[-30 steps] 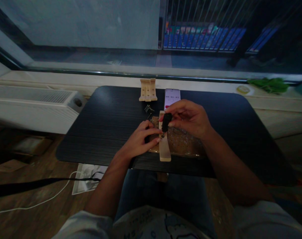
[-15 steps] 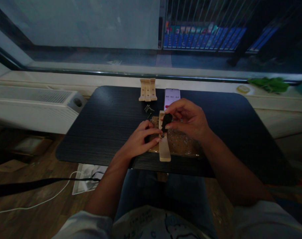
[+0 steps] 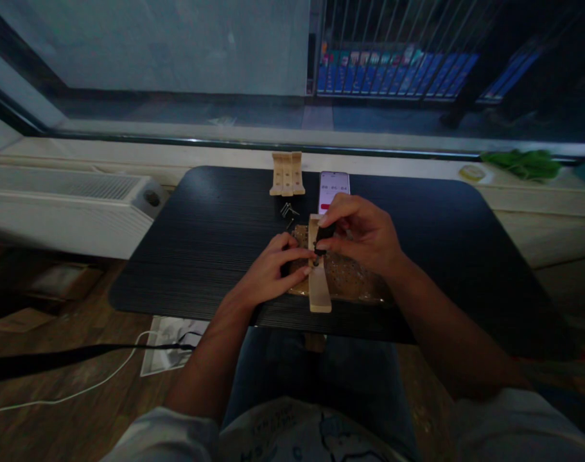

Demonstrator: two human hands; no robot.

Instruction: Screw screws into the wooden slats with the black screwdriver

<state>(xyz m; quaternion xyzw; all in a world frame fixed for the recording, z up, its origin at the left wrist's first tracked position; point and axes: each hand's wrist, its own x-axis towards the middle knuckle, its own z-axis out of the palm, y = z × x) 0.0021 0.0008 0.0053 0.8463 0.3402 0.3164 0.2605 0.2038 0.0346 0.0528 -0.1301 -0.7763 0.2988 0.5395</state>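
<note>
Surface (image 3: 200, 256): dark, seen from my remote seat.
Brown package (image 3: 354, 279): glossy, lying on it.
Right hand (image 3: 369, 234): fingers clamped on a small black tool (image 3: 327, 232); since half a second ago they have shifted to cover more of it, which I read as a turn.
Left hand (image 3: 268, 269): fingers at the wooden piece (image 3: 320, 295), near the tool's tip; whether they pinch, I cannot tell.
Wooden piece: across the package, unmoved; I judge it steadied.
Metal pins (image 3: 287, 210): loose beyond.
</note>
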